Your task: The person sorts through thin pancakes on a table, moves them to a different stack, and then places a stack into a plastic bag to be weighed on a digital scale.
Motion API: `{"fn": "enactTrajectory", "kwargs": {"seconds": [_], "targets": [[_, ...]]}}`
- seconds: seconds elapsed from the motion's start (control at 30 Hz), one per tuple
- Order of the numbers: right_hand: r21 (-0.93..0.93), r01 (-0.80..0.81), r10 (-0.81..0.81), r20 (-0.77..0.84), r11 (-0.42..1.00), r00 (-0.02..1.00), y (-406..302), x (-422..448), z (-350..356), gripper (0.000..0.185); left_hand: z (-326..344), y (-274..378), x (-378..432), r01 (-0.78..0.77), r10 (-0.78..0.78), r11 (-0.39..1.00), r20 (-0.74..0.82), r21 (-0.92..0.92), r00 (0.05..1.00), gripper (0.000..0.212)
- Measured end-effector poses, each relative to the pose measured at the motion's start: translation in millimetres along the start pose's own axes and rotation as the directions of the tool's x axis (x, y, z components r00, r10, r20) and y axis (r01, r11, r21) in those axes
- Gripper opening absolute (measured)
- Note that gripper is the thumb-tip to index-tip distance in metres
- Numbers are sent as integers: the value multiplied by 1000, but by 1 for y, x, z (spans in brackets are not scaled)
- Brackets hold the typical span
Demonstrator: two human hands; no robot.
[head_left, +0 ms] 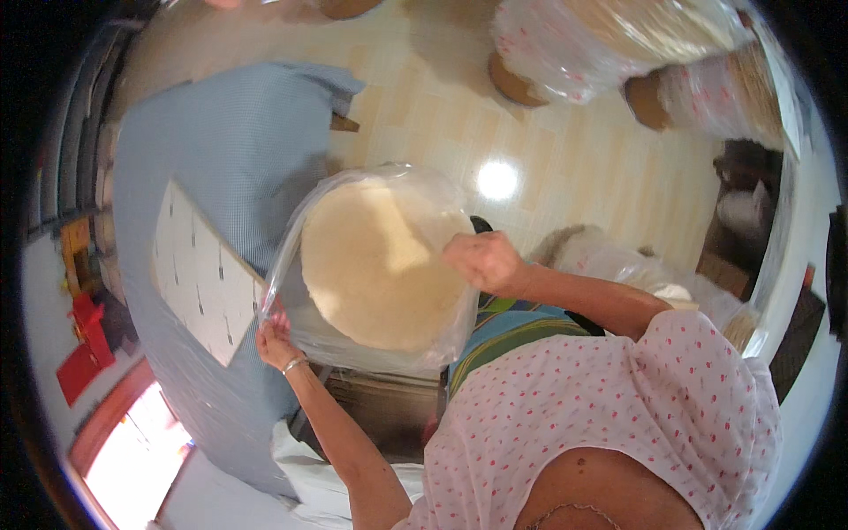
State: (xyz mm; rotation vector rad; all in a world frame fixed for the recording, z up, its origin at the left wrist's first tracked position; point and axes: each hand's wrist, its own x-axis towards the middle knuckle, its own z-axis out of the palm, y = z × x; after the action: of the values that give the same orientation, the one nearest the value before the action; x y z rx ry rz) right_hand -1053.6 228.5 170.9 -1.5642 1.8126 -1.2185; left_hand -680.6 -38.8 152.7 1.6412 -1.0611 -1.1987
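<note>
A stack of round, thin, pale yellow sheets (377, 285) lies in front of me inside an open clear plastic bag (391, 361). My left hand (275, 338), with a bracelet at the wrist, grips the bag's edge at its left side. Over the right edge of the stack is my right hand (487, 262), its fingers curled and somewhat blurred; whether it holds anything is not visible. Beside the bag, a white board with dark marks (205, 278) rests on a blue-grey checked cloth (232, 146).
Large plastic-wrapped bundles (596, 46) stand on round supports at the upper right. Another wrapped bundle (629, 271) sits right of my right arm. The cloth-covered surface extends along the left. Tiled floor (424, 126) shows beyond the bag. A red item (86, 351) is at the far left.
</note>
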Motion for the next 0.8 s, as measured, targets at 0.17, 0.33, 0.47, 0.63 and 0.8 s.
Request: {"fn": "enactTrajectory", "kwargs": {"seconds": [0.17, 0.33, 0.47, 0.63, 0.8], "targets": [[39, -134, 139, -149, 990, 979, -5, -14, 2, 14, 13, 0, 10, -73, 67, 981, 41, 182, 997, 25], [-41, -654, 654, 105, 756, 749, 4, -50, 0, 24, 50, 17, -1, -180, 112, 917, 203, 355, 973, 35], [-80, -441, 424, 468, 894, 775, 17, -64, 15, 21, 16, 18, 21, -126, -18, 786, 227, 606, 974, 29], [47, -278, 227, 454, 959, 862, 1, -19, 6, 18, 37, 23, 6, 13, -67, 971, 222, 237, 973, 22], [126, -278, 135, 644, 952, 753, -2, -11, -20, 15, 5, 13, 24, 118, -124, 990, 86, 71, 989, 23]]}}
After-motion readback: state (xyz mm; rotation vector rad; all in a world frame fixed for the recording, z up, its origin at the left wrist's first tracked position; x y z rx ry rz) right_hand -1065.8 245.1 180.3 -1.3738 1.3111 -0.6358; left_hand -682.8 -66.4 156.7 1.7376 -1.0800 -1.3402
